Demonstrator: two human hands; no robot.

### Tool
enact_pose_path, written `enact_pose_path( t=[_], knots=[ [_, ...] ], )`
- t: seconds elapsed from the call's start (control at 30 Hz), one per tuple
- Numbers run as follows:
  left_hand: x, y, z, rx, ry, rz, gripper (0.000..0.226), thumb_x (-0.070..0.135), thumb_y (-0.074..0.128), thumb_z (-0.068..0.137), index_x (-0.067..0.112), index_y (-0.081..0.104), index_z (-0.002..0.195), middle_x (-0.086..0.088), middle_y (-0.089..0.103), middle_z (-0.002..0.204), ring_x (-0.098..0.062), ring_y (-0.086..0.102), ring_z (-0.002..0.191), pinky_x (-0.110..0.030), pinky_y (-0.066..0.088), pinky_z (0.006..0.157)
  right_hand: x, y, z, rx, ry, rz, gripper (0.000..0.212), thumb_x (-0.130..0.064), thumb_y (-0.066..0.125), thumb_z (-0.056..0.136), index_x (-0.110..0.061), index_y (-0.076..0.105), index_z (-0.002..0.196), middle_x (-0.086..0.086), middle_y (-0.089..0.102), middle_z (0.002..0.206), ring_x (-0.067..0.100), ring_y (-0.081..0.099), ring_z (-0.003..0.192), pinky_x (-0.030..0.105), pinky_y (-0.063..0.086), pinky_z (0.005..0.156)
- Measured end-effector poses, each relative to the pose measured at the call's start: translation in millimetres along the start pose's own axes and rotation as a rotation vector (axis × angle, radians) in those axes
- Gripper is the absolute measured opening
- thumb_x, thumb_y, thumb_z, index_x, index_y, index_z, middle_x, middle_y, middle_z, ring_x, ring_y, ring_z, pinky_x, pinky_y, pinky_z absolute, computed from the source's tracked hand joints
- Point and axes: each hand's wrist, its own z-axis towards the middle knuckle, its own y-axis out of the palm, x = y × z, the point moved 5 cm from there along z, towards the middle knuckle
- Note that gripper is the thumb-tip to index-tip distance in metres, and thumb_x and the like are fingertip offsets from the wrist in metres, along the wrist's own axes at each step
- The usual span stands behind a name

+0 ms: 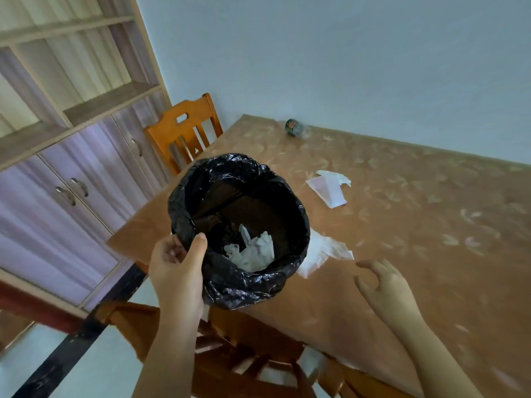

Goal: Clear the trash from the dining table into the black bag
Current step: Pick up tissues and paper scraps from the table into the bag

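Note:
My left hand [176,268] grips the near rim of the black bag [186,205], which lines a round bin held over the table's near-left corner. A crumpled white tissue [253,252] lies inside the bag. My right hand [383,285] hovers above the dining table [402,225] with fingers spread, holding nothing, just right of a white plastic wrapper [324,251] that pokes out from behind the bin. Farther back lies a folded white paper [330,188]. A small plastic bottle [296,128] lies on its side at the table's far edge.
An orange wooden chair [184,130] stands at the table's far-left end. Another wooden chair [244,349] is tucked under the near edge below my arms. A cabinet with purple doors [71,182] and open shelves fills the left. A pale wall runs behind the table.

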Motion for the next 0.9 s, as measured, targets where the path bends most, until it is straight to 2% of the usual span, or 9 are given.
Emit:
enact_pose_path(
  t=[0.07,0.17,0.23,0.33,0.53,0.63,0.7,0.83,0.9],
  knots=[
    [-1,-7,26,-0.031,-0.026,0.000,0.016,0.018,0.069,0.078,0.019,0.054,0.073,-0.005,0.053,0.078,-0.024,0.053,0.077,-0.034,0.048,0.071,-14,13,7,0.011,0.026,0.006,0.025,-0.013,0.066,0.077,-0.012,0.064,0.102,0.010,0.062,0.101,0.029,0.055,0.099,0.029,0.038,0.076],
    [-5,-18,66,-0.057,-0.066,-0.010,0.018,0.015,0.069,0.078,0.018,0.052,0.071,-0.002,0.053,0.076,-0.020,0.055,0.073,-0.029,0.049,0.065,-35,39,19,0.018,0.074,-0.001,0.028,-0.010,0.065,0.077,-0.011,0.063,0.105,0.011,0.061,0.107,0.027,0.056,0.098,0.027,0.037,0.077],
    [-10,-24,88,-0.083,-0.082,-0.008,0.019,0.021,0.070,0.072,0.019,0.051,0.070,-0.005,0.051,0.077,-0.022,0.053,0.074,-0.031,0.048,0.068,-48,59,26,0.034,0.115,-0.019,0.031,-0.013,0.064,0.078,-0.012,0.061,0.108,0.011,0.059,0.115,0.026,0.056,0.100,0.029,0.040,0.078],
    [-14,-29,111,-0.100,-0.068,0.039,0.021,0.030,0.070,0.064,0.022,0.051,0.070,-0.003,0.049,0.076,-0.025,0.049,0.076,-0.041,0.045,0.072,-62,87,33,0.034,0.157,-0.023,0.033,-0.017,0.063,0.079,-0.015,0.059,0.112,0.007,0.055,0.123,0.024,0.055,0.103,0.032,0.043,0.078],
    [-17,-20,139,-0.121,-0.068,0.117,0.021,0.038,0.069,0.060,0.027,0.052,0.066,-0.004,0.047,0.072,-0.024,0.046,0.070,-0.039,0.041,0.064,-61,114,59,0.008,0.207,-0.070,0.037,-0.020,0.063,0.079,-0.015,0.055,0.115,0.007,0.052,0.126,0.025,0.055,0.101,0.031,0.040,0.071],
    [-20,-14,145,-0.140,-0.061,0.175,0.016,0.041,0.068,0.060,0.034,0.053,0.060,-0.002,0.045,0.068,-0.023,0.045,0.065,-0.036,0.041,0.061,-52,120,83,-0.006,0.235,-0.090,0.038,-0.018,0.062,0.080,-0.012,0.054,0.117,0.010,0.053,0.122,0.025,0.057,0.088,0.033,0.043,0.067],
    [-21,-10,146,-0.159,-0.060,0.209,0.014,0.043,0.067,0.059,0.038,0.055,0.059,-0.002,0.048,0.068,-0.022,0.047,0.065,-0.036,0.043,0.061,-44,127,97,-0.034,0.261,-0.123,0.040,-0.018,0.061,0.081,-0.012,0.051,0.119,0.011,0.051,0.122,0.027,0.057,0.088,0.036,0.046,0.071],
    [-22,-2,148,-0.166,-0.091,0.221,0.016,0.047,0.068,0.056,0.037,0.057,0.060,-0.010,0.050,0.074,-0.028,0.049,0.069,-0.044,0.046,0.066,-24,149,111,-0.173,0.360,-0.185,0.051,-0.025,0.063,0.080,-0.014,0.044,0.126,0.013,0.044,0.129,0.032,0.052,0.107,0.042,0.047,0.083],
    [-23,0,151,-0.160,-0.120,0.191,0.016,0.045,0.069,0.056,0.035,0.058,0.061,-0.013,0.051,0.077,-0.030,0.049,0.071,-0.046,0.045,0.068,-16,158,112,-0.220,0.411,-0.164,0.055,-0.025,0.064,0.079,-0.014,0.042,0.128,0.016,0.043,0.129,0.034,0.052,0.106,0.043,0.047,0.083]
  ],
)
